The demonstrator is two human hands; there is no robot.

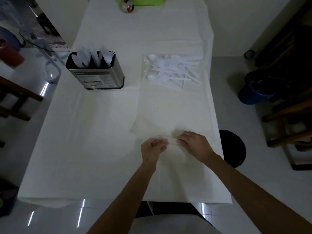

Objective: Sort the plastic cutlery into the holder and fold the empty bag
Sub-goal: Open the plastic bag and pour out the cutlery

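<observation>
- Empty bag (171, 144): pinched by left hand (152, 147) and right hand (194, 145), fingers curled on film.
- Risks slipping on slick film, skewing fold.

Upright metal holder (101, 76) of white cutlery (94, 56), clear empty bag (171, 143) pinched flat

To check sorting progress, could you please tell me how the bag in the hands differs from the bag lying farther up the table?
The near bag looks empty; the far bag holds white cutlery. The near bag is pinched by the left hand and right hand; the far bag lies untouched. The near bag is bunched up; the far bag lies flat. Both are clear plastic.
</observation>
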